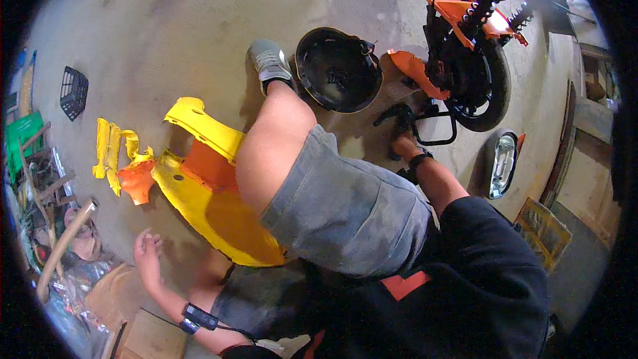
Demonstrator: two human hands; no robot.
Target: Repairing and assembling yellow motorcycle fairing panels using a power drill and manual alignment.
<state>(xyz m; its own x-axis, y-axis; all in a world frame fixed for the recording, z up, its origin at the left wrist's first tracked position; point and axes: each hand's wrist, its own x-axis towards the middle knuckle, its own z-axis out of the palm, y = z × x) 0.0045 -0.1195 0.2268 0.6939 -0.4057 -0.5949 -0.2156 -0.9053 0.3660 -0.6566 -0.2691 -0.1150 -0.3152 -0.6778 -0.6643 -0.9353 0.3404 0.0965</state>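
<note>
My right hand (403, 145) is closed round the grip of a black power drill (397, 117), though dark shadow blurs the details. Right beside the drill is a black bent-tube metal bracket (453, 131), close to the motorbike's rear wheel (495, 86). Out to the left, my left hand (148, 252) hangs with loosely bent fingers and nothing visible in it. A large yellow body panel (226, 226) with an orange part lies on the floor between that hand and my bare knee. Another yellow panel (199, 123) rests above it, partly hidden behind my leg.
A round black basin (319, 96) with small dark pieces sits by my shoe. An orange panel (417, 73) lies near the wheel. Small yellow parts (106, 153), an orange piece (137, 181) and a black basket (73, 93) are leftward. A light unit (503, 166) and yellow crate (543, 229) stand rightward.
</note>
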